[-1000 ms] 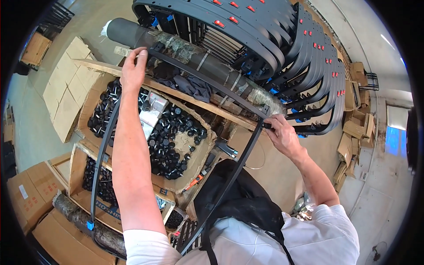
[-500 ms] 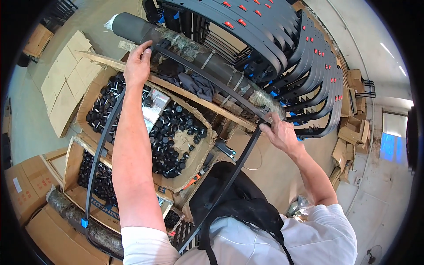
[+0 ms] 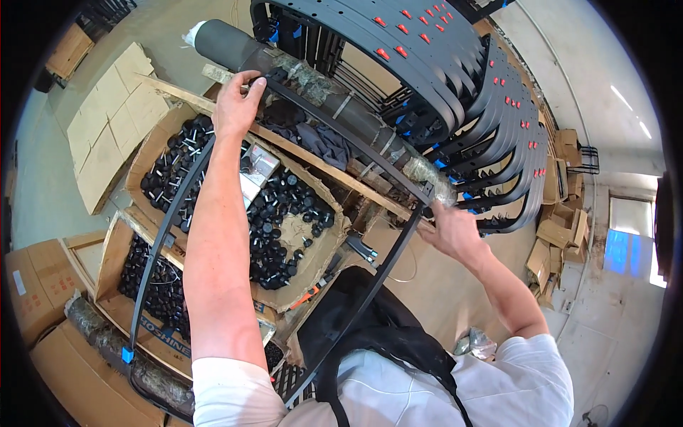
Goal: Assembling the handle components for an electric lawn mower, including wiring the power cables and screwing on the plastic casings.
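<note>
A black metal frame (image 3: 348, 135) of flat bars spans the space in front of me, resting on padded rails. At its far left corner my left hand (image 3: 238, 103) is closed round the bar, thumb and forefinger beside a small black bracket. Round the frame's right corner, where two bars meet, my right hand (image 3: 459, 231) bends its fingers; what the fingertips touch there is partly hidden. One bar runs from this corner down toward my body. A curved side bar with a blue clip (image 3: 128, 354) passes under my left forearm.
Below the frame, a cardboard box (image 3: 324, 260) holds many black-headed screws, with a second box (image 3: 107, 281) beside it. A power tool (image 3: 361, 247) lies near the first box. Curved black frames (image 3: 455, 92) with red clips stand stacked at the far right. Cartons (image 3: 565, 231) line the wall.
The view has shifted slightly. My right hand has slid from atop the right corner to its lower right side. My left hand keeps its hold at the left corner.
</note>
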The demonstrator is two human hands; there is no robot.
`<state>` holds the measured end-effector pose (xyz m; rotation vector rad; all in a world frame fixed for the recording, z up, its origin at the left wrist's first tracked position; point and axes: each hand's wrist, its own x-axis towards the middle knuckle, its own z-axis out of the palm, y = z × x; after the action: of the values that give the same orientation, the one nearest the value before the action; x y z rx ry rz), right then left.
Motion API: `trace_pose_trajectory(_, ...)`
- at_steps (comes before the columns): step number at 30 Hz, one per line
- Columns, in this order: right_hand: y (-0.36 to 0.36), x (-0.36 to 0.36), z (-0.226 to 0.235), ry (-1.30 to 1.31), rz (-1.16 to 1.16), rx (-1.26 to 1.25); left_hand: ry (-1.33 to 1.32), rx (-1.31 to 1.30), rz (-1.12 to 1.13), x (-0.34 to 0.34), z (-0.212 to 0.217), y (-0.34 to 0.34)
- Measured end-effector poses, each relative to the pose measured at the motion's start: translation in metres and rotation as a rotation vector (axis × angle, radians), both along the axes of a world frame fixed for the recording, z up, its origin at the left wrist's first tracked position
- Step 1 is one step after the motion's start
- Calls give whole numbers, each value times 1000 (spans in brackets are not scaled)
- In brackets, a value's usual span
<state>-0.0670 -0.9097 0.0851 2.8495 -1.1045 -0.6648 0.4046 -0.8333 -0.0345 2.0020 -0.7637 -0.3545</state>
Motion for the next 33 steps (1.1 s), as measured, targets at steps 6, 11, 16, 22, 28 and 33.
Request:
trace_pose_trajectory(6, 4, 1, 9, -137, 229, 23, -11, -106, 12, 16, -22, 11)
trace_pose_trajectory(11, -13, -11, -6, 228, 140, 4, -125, -8, 45, 0, -9, -1)
trace_pose_trajectory(16, -5, -10, -6, 185, 215, 1, -11, -89, 12, 3, -15, 8)
trace_pose_trajectory(22, -12, 3, 5, 412, 200, 69, -50, 47, 23, 2, -5, 4)
trace_pose_trajectory(28, 1, 1, -32, -113, 197, -36, -111, 239, 55, -2, 14, -8)
trace_pose_trajectory(33, -4, -9, -27, -72, 75, -4, -103, 503, 80, 31, 47, 36)
